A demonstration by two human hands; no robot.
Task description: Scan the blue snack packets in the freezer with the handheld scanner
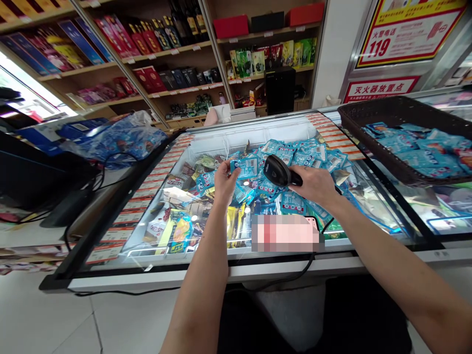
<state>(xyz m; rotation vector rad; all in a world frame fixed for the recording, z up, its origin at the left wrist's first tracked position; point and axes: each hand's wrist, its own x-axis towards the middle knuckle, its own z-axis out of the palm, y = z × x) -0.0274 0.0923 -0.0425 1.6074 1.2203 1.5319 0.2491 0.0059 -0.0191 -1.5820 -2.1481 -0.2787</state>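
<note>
My left hand [226, 181] pinches the left end of a small blue snack packet [246, 168], whose printed barcode faces up. In my right hand [317, 184] is a black barcode scanner [277, 170], its head pointing left, just right of the packet and apart from it. Many more blue packets [308, 153] lie heaped on the freezer's glass top around and beyond both hands. A phone [312, 222] with a partly blurred screen rests on the glass near the front edge, below my right hand. The scanner's black cable [309, 263] trails over that edge.
A dark brown basket [368, 147] holding blue packets stands on the right. To the left are a clear plastic bag [138, 135] of blue packs and a black monitor [25, 167]. Ice creams [182, 233] show through the glass. Stocked shelves [165, 51] line the back.
</note>
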